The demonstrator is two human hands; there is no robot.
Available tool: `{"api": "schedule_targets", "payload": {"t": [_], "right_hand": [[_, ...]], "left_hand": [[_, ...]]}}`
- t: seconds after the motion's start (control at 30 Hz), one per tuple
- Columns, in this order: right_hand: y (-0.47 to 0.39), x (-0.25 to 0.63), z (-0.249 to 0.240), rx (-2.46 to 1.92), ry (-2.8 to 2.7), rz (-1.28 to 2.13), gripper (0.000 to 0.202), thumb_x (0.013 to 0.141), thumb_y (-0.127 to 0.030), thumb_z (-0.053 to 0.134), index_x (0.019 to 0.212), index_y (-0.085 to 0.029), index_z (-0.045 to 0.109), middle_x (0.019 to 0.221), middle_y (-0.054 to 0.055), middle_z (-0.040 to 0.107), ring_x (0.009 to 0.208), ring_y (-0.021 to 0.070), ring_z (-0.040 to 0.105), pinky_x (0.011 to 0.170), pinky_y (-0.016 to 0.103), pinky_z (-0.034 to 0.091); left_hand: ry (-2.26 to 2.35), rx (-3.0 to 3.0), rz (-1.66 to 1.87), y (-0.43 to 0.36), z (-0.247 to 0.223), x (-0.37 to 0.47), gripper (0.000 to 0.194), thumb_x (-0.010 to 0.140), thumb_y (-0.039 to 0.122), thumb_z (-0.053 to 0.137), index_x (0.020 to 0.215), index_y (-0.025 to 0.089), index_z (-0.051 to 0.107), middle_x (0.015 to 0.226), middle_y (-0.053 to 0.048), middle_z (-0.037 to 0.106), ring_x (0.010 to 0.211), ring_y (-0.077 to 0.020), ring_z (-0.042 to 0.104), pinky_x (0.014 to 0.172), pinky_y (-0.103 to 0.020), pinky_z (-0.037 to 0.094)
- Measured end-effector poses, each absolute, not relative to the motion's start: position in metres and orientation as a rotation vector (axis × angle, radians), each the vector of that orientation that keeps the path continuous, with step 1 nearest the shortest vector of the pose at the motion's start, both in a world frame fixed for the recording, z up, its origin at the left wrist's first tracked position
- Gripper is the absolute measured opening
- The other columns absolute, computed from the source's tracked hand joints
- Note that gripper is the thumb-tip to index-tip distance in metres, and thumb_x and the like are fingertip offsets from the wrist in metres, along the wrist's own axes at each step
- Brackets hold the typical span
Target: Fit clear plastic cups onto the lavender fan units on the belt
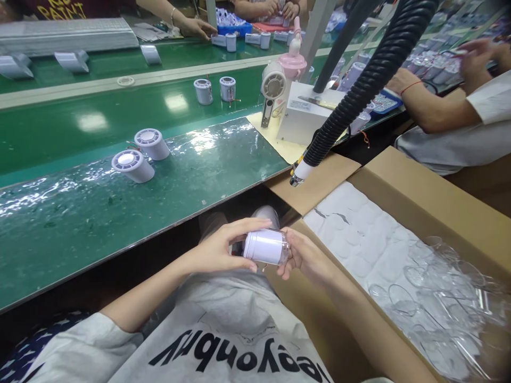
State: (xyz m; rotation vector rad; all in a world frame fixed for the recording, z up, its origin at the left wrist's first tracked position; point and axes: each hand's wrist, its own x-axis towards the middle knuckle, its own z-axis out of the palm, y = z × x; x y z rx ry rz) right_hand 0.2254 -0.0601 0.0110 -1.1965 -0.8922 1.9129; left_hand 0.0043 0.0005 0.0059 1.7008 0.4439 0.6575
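Note:
Just above my lap, a white cylindrical part [263, 246] lies on its side between my hands. My left hand [223, 246] grips its left end, with the thumb below and the fingers over the top. My right hand [301, 252] holds the other end, where a clear plastic cover [285, 249] surrounds the part. Two white cylinders with round vented tops, one in front [133, 166] and one behind [152, 144], stand on the green bench [191, 173] to the left.
An open cardboard box [435, 197] with white padding [355, 229] and clear plastic covers [443, 298] is at the right. A black corrugated hose [359, 90] hangs above. A white box-shaped device [299, 114] stands on the bench. Other people's hands [197, 27] work across the belt.

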Motion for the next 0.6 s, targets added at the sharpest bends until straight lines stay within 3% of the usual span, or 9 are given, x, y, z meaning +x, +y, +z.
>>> {"api": "schedule_targets", "payload": {"t": [0.1,0.2,0.37,0.5,0.6], "right_hand": [[-0.060,0.223,0.011,-1.166,-0.835,1.989,0.056,0.083,-0.068,0.057,0.092,-0.013,0.057,0.065,0.006,0.069,0.046,0.0119,0.064,0.040,0.015,0.052],[-0.058,0.222,0.014,-1.153,-0.754,2.128,0.060,0.095,-0.064,0.038,0.092,-0.009,0.062,0.068,0.011,0.070,0.045,0.0103,0.063,0.041,0.014,0.052],[-0.059,0.219,0.017,-1.251,-0.611,2.244,0.070,0.103,-0.052,0.009,0.082,-0.010,0.062,0.058,0.007,0.064,0.041,0.0087,0.060,0.037,0.011,0.049],[-0.065,0.219,0.012,-1.243,-0.898,2.115,0.076,0.094,-0.070,0.014,0.091,-0.011,0.062,0.066,0.009,0.066,0.046,0.0121,0.063,0.040,0.017,0.051],[-0.070,0.224,0.009,-1.186,-1.317,1.644,0.068,0.087,-0.072,0.044,0.128,-0.018,0.050,0.114,0.015,0.065,0.090,0.0233,0.070,0.072,0.033,0.061]], "left_hand": [[0.417,1.713,0.677,0.001,0.004,0.004,0.084,0.065,0.016,0.083,0.138,0.036,0.048,0.145,-0.009,0.050,0.135,-0.0284,0.046,0.111,-0.046,0.039],[0.400,1.759,0.689,0.003,0.002,0.003,0.085,0.065,0.017,0.083,0.139,0.037,0.047,0.146,-0.008,0.049,0.137,-0.0285,0.043,0.113,-0.048,0.037],[0.448,1.739,0.641,-0.002,0.009,0.003,0.069,0.073,0.021,0.078,0.135,0.033,0.051,0.142,-0.009,0.051,0.133,-0.0277,0.046,0.103,-0.042,0.047],[0.566,1.652,0.562,-0.008,0.020,0.004,0.061,0.076,0.024,0.075,0.132,0.029,0.051,0.129,-0.008,0.055,0.116,-0.0227,0.057,0.093,-0.034,0.052],[0.598,1.543,0.550,-0.011,0.024,0.004,0.057,0.078,0.025,0.073,0.131,0.027,0.051,0.123,-0.007,0.056,0.107,-0.0196,0.060,0.088,-0.030,0.053]]}}
